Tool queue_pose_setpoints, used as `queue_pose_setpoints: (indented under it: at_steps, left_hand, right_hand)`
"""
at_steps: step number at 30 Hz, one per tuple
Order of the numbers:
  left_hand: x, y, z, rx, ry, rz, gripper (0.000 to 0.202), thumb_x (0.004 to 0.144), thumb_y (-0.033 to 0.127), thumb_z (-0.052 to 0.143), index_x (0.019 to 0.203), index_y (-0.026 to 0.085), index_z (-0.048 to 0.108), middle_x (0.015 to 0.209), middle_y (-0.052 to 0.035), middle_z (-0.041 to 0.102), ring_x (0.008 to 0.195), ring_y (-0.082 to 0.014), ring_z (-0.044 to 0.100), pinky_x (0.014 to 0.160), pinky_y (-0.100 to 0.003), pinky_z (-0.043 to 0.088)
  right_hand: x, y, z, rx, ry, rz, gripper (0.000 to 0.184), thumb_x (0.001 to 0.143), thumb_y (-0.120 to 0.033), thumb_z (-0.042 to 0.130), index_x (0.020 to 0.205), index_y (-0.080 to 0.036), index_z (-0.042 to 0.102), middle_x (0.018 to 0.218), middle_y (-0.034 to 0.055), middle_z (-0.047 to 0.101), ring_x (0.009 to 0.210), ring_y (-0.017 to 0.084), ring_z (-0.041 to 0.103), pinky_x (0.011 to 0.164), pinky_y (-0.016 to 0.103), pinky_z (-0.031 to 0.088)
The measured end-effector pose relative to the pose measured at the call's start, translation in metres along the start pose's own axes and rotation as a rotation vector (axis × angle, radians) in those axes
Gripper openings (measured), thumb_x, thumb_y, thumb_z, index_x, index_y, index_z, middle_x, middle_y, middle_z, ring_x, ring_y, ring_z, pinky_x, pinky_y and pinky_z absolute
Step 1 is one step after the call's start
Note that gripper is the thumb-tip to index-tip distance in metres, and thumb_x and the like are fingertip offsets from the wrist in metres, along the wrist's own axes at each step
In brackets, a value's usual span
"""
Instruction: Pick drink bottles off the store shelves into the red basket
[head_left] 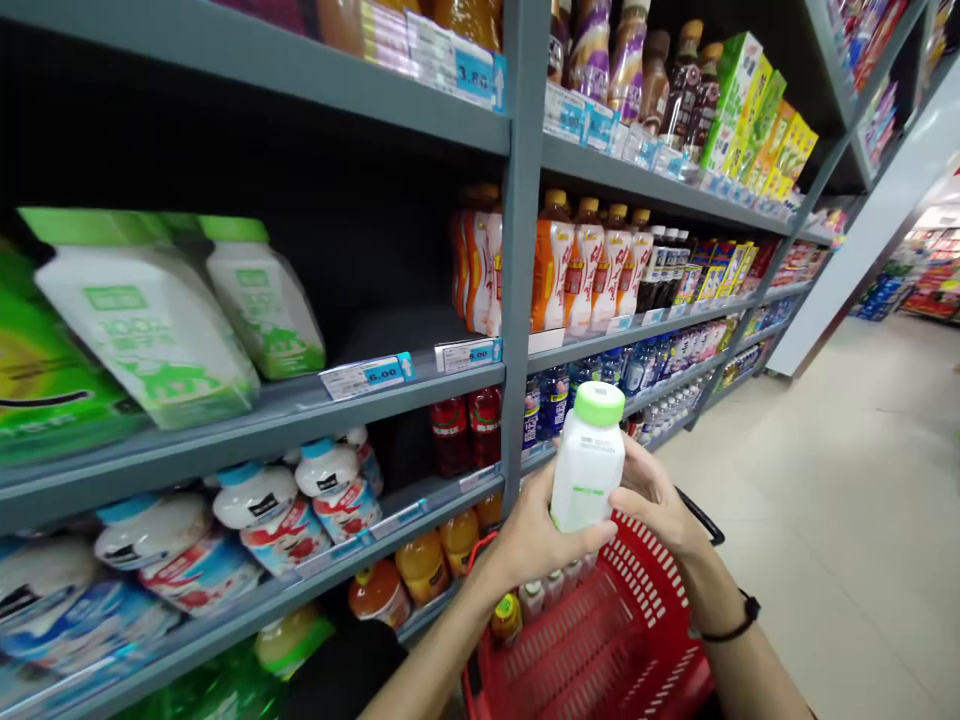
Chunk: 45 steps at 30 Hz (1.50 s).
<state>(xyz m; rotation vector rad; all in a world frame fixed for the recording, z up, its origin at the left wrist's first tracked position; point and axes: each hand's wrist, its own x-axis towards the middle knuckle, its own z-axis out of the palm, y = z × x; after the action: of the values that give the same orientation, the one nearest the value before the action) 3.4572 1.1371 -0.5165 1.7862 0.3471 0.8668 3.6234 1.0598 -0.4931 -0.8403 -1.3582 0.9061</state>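
Note:
A white plastic bottle [589, 470] with a bright green cap is held upright, slightly tilted, between my two hands. My left hand [536, 535] wraps round its lower left side, the thumb lying across the base. On the other side, my right hand [656, 495] has its fingers behind the bottle and its thumb against the lower right edge. Below both hands is a red plastic shopping basket [630, 640] with slotted walls and a black handle. Similar green-capped bottles [150, 320] stand on the shelf at left.
Grey shelving [523, 240] runs along the left and away from me. Orange-and-white bottles [589, 260] stand beyond the upright; white yogurt-drink bottles [259, 510] fill a lower shelf. Price tags [367, 377] line the shelf edges. A pale tiled floor [825, 500] lies at right.

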Motion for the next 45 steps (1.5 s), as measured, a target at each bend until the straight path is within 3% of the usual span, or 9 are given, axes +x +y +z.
queue_pose_setpoints:
  at_steps: [6,18,22,26,29,32,35,40,45]
  left_hand:
    - [-0.003,-0.003,0.003,0.08,-0.006,-0.003,0.054,0.075,0.046,0.084,0.118,0.015,0.072,0.095,-0.006,0.075,0.084,-0.0214,0.064,0.08,-0.033,0.057]
    - [-0.009,-0.008,0.002,-0.042,0.006,-0.083,0.085,0.066,0.064,0.095,0.132,0.016,0.07,0.112,-0.0101,0.078,0.1,-0.0286,0.07,0.09,-0.038,0.06]
    - [-0.008,-0.005,0.002,-0.042,-0.027,-0.062,0.081,0.07,0.06,0.093,0.133,0.014,0.069,0.111,-0.011,0.079,0.104,-0.0297,0.07,0.092,-0.038,0.059]
    - [-0.008,0.004,0.008,0.169,0.108,-0.082,0.069,0.075,0.049,0.091,0.131,0.017,0.068,0.114,-0.0088,0.08,0.099,-0.0263,0.071,0.091,-0.038,0.059]
    - [-0.012,0.012,0.018,0.299,0.222,-0.179,0.063,0.074,0.047,0.09,0.124,0.019,0.066,0.114,-0.0083,0.08,0.097,-0.0267,0.073,0.089,-0.039,0.059]
    - [-0.017,0.018,0.028,0.376,0.239,-0.209,0.054,0.078,0.045,0.084,0.121,0.02,0.062,0.11,-0.0083,0.08,0.095,-0.0275,0.075,0.084,-0.039,0.059]
    - [-0.021,0.022,0.034,0.404,0.155,-0.111,0.058,0.08,0.042,0.079,0.128,0.021,0.057,0.116,-0.0102,0.078,0.1,-0.0284,0.075,0.087,-0.04,0.059]
    - [-0.027,0.021,0.045,0.424,0.166,-0.178,0.079,0.069,0.051,0.087,0.131,0.021,0.048,0.118,-0.0145,0.076,0.103,-0.0334,0.076,0.086,-0.045,0.062]
    - [-0.039,0.032,0.059,0.444,0.282,-0.274,0.084,0.071,0.054,0.086,0.135,0.021,0.043,0.124,-0.0193,0.076,0.107,-0.0376,0.077,0.087,-0.049,0.062]
  right_hand:
    - [-0.011,0.003,-0.007,0.063,-0.01,0.026,0.073,0.087,-0.056,0.087,0.15,-0.028,0.064,0.147,0.0118,0.071,0.147,0.035,0.06,0.125,0.053,0.047]
    - [-0.009,-0.003,0.0,0.007,-0.017,0.001,0.071,0.089,-0.06,0.084,0.15,-0.028,0.065,0.153,0.0106,0.068,0.147,0.035,0.059,0.122,0.052,0.051]
    - [-0.011,-0.005,-0.001,0.011,-0.03,-0.024,0.065,0.094,-0.055,0.081,0.151,-0.03,0.064,0.157,0.0091,0.065,0.149,0.033,0.059,0.126,0.051,0.046]
    - [-0.009,0.002,0.003,-0.062,0.178,-0.07,0.078,0.091,-0.055,0.084,0.159,-0.029,0.055,0.162,0.0113,0.06,0.148,0.032,0.059,0.127,0.05,0.046]
    - [-0.002,0.013,0.006,-0.11,0.321,-0.094,0.075,0.09,-0.062,0.082,0.153,-0.026,0.061,0.151,0.013,0.069,0.139,0.033,0.066,0.119,0.049,0.054]
    - [0.006,0.022,0.008,-0.003,0.4,-0.063,0.068,0.091,-0.067,0.076,0.143,-0.024,0.068,0.141,0.0116,0.076,0.134,0.035,0.07,0.113,0.05,0.059]
    - [0.009,0.021,0.011,0.14,0.452,0.036,0.067,0.092,-0.071,0.064,0.138,-0.022,0.068,0.132,0.0129,0.08,0.125,0.036,0.075,0.102,0.05,0.065]
    - [0.005,0.007,0.022,0.282,0.332,0.193,0.068,0.096,-0.072,0.042,0.126,-0.019,0.071,0.119,0.0154,0.081,0.11,0.035,0.079,0.091,0.05,0.068]
    - [0.004,0.006,0.037,0.513,0.301,0.224,0.055,0.094,-0.065,0.047,0.118,-0.023,0.073,0.11,0.0108,0.082,0.098,0.033,0.078,0.09,0.049,0.068]
